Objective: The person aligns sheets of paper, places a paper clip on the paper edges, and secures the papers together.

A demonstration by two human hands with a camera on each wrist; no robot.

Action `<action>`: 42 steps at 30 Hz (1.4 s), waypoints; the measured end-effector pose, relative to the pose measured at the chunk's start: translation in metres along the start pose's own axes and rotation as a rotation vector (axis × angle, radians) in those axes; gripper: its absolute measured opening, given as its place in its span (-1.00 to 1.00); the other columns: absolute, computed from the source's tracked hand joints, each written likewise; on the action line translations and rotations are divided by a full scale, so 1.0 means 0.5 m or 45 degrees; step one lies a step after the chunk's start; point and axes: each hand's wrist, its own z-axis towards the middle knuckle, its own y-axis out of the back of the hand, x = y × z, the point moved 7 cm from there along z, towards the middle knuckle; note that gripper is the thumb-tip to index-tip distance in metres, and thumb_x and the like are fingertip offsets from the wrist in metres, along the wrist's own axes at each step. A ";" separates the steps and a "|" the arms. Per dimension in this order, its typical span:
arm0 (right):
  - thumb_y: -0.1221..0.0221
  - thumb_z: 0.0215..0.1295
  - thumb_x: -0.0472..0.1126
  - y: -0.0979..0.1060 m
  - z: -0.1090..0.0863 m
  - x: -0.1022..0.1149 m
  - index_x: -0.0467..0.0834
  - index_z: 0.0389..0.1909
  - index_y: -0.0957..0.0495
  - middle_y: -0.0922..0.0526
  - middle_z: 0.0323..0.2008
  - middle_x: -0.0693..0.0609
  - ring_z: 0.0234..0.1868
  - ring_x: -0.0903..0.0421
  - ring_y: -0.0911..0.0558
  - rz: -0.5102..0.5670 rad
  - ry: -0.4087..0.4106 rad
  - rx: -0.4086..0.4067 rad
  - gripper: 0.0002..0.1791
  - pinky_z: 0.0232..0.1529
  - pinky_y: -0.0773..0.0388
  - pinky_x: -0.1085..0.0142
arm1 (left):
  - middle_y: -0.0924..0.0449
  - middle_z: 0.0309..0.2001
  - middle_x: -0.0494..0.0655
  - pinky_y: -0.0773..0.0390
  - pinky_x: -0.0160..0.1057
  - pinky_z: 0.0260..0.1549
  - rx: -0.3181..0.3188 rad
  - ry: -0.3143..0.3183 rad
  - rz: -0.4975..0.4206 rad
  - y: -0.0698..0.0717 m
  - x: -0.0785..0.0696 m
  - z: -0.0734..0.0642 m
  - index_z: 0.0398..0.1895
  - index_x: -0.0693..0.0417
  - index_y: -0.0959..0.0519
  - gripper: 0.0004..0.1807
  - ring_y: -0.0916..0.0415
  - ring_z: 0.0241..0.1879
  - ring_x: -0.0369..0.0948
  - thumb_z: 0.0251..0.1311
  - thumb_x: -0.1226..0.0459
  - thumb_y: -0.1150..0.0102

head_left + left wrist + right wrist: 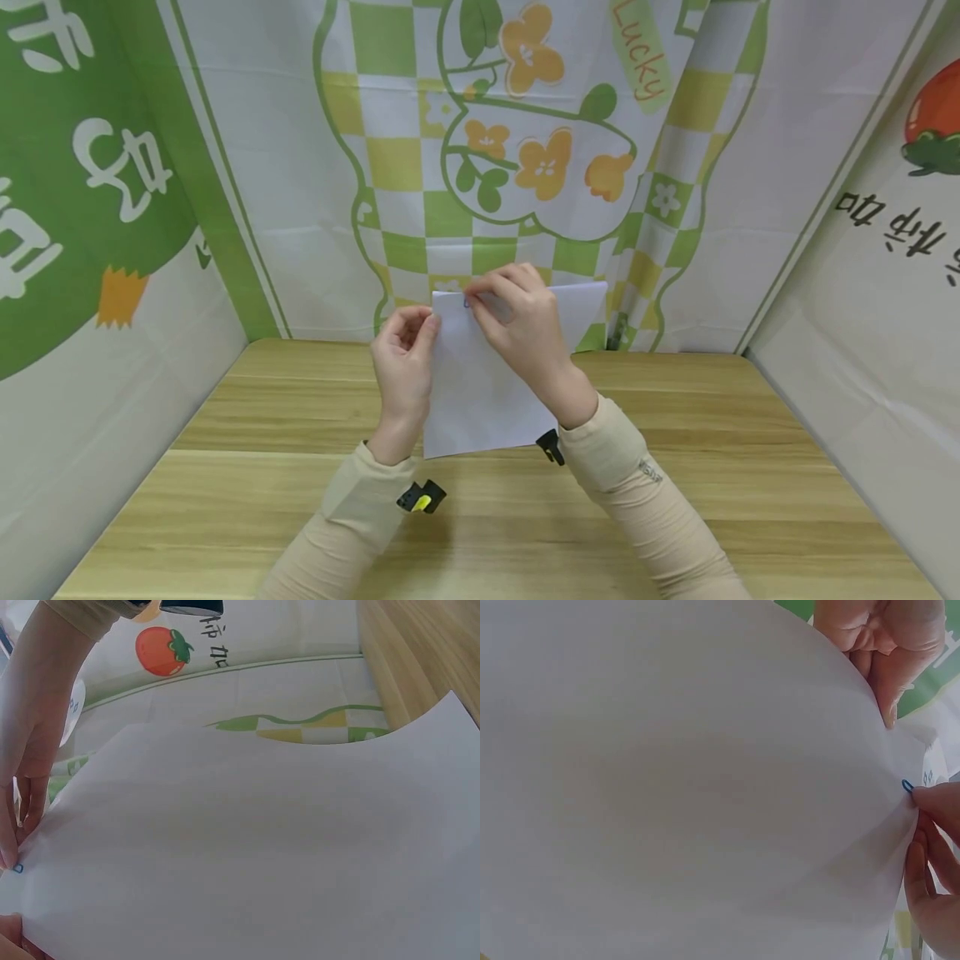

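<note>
White paper (487,383) stands upright over the table, tilted, in the middle of the head view. At its upper left edge my left hand (402,367) pinches it between thumb and fingers. My right hand (528,325) reaches across the sheet and pinches a small blue paper clip (907,785) at the top edge. One loop of the clip shows on the paper's face in the right wrist view; the fingertips cover the rest. Most of the left wrist view is filled by the sheet, which bows along its far edge.
A wooden table (247,483) lies beneath both forearms. Behind it hangs a cloth (405,167) with green and yellow checks and orange flowers. Printed white panels close in the left and right sides. Each wrist wears a band with a small black device (422,497).
</note>
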 end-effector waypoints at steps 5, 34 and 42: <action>-0.30 0.10 -0.37 0.003 0.000 0.002 -0.15 -0.43 -0.68 -0.64 -0.39 0.01 -0.25 0.07 -0.53 0.009 -0.001 -0.001 -0.94 -0.19 -0.49 0.29 | -0.49 -0.41 -0.20 -0.42 -0.47 -0.41 0.000 0.008 -0.007 -0.002 -0.001 -0.002 -0.26 0.46 -0.52 -0.80 -0.40 -0.43 -0.32 0.19 0.41 -0.20; -0.26 0.23 -0.14 0.023 -0.012 -0.045 -0.11 -0.31 -0.65 -0.68 -0.36 0.06 -0.25 0.09 -0.48 -0.105 0.030 0.111 -0.88 -0.03 -0.20 0.03 | -0.50 -0.42 -0.22 -0.40 -0.47 -0.41 -0.058 0.015 -0.093 0.006 0.004 -0.004 -0.26 0.45 -0.51 -0.74 -0.39 -0.41 -0.32 0.17 0.34 -0.24; -0.26 0.22 -0.15 0.047 -0.020 -0.065 -0.12 -0.31 -0.64 -0.68 -0.35 0.05 -0.24 0.09 -0.47 -0.121 -0.006 0.094 -0.89 0.01 -0.15 0.00 | -0.49 -0.42 -0.22 -0.40 -0.47 -0.37 -0.121 0.039 -0.116 0.010 0.007 -0.004 -0.29 0.38 -0.53 -0.89 -0.40 -0.37 -0.31 0.16 0.45 -0.18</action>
